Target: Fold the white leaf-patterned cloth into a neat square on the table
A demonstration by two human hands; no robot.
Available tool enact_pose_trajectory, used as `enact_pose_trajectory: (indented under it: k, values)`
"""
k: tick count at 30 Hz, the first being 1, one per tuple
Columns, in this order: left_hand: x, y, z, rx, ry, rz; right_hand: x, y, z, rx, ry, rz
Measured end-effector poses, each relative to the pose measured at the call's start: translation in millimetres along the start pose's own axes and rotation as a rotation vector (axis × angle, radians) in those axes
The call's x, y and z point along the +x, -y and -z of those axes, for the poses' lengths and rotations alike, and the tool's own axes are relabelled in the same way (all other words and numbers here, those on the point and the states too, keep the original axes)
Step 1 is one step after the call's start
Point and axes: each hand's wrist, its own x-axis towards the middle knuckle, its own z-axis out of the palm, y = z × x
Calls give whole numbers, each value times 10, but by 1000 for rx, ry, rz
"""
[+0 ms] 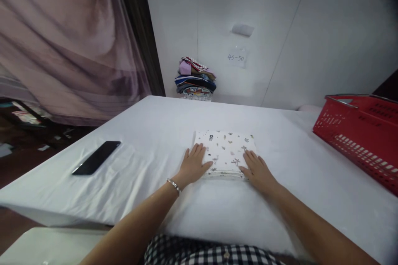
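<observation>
A folded white cloth [226, 149] with small printed motifs lies on the white-covered table [149, 132]. My left hand [193, 164] rests flat on its near left corner, fingers stretched out. My right hand [256, 168] lies flat on its near right corner, fingers also spread. A thin bracelet circles my left wrist. Neither hand grips anything.
A black phone [96, 157] lies on the table at the left. A red plastic basket [360, 134] stands at the right edge. A stack of folded clothes [195, 78] sits at the far edge against the white wall. A pink curtain [68, 41] hangs at the left.
</observation>
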Motion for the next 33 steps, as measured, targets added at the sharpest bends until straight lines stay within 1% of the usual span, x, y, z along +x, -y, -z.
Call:
enact_pose_trajectory:
  k: [2,4,6,8,10,12,14,16,18,21,24,28,33]
  values:
    - [-23,-15,43,-17,19,12,-14,-33,-69,-24,12,-2]
    - [-30,-22,89,-48,58,25,-32,-67,-83,-33,15,9]
    - [7,-37,142,-84,111,48,-21,-75,-44,-38,49,19]
    - [105,-72,201,-103,127,85,54,-42,35,-50,70,17]
    - [258,-119,248,-90,78,116,214,20,124,-69,38,16]
    - [430,-146,254,-53,-10,109,443,76,190,-85,-31,21]
    - [573,-126,201,-18,-59,109,685,86,203,-93,-82,5]
    - [652,-59,101,-23,-39,157,878,34,152,-107,-85,-63]
    - [670,23,-11,-58,-7,198,989,-60,58,-117,-61,-119]
    - [647,102,-122,-74,-21,192,1033,-187,-83,-135,-63,-133]
    - [638,110,-146,-72,-28,192,1035,-236,-151,-143,-81,-119]
    - [647,94,-132,-93,-12,199,1051,-240,-148,-140,-90,-114]
    - [644,77,-129,-101,7,208,1035,-263,-139,-102,-63,-120]
